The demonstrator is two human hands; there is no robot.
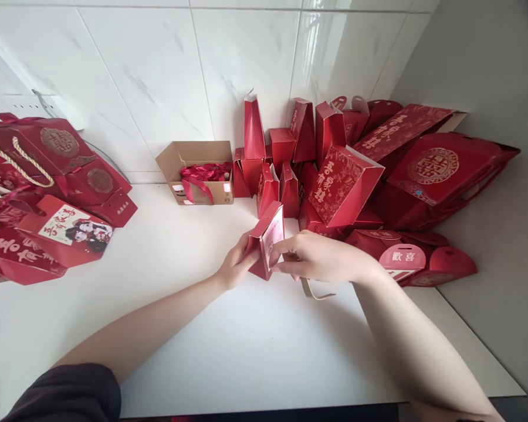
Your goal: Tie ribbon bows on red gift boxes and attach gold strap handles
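Observation:
A small red paper gift box (267,237) with a pink printed face stands tilted on the white table (229,351), between both my hands. My left hand (236,262) grips its left side with curled fingers. My right hand (319,257) closes on its right edge, fingers pinched against the pink face. A beige strip (313,292) pokes out from under my right wrist.
A heap of red gift boxes and bags (347,176) fills the back right corner. A brown cardboard box (197,172) holding red ribbons (202,173) stands against the tiled wall. More red bags with rope handles (48,193) lie at the left. The table edge runs along the right.

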